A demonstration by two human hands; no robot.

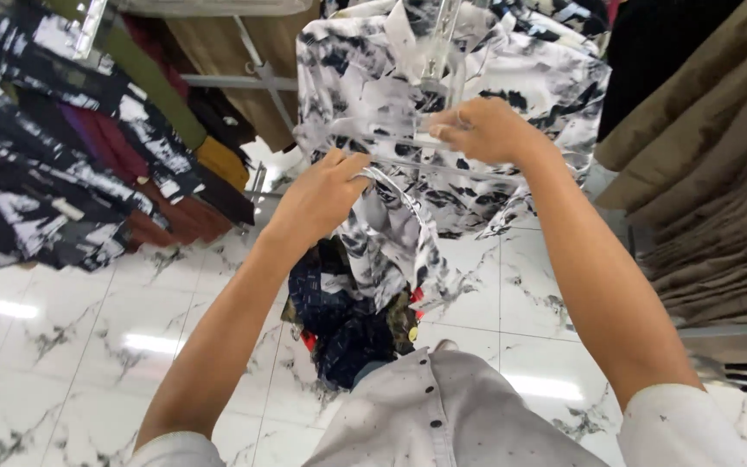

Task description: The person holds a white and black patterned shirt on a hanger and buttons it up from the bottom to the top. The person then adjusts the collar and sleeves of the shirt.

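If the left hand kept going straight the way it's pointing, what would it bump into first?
Probably the white and black patterned shirt: the left hand points up and forward, its fingertips already at the fabric on the clear hanger. Depth is hard to judge, so the hanger could come first.

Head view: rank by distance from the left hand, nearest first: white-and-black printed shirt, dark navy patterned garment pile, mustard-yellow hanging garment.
1. White-and-black printed shirt: gripped by the left hand.
2. Dark navy patterned garment pile: below the hand, on the floor.
3. Mustard-yellow hanging garment: to the hand's left, on the rack.

Left hand [322, 195] and right hand [482, 130] grip a marbled shirt [512, 78].
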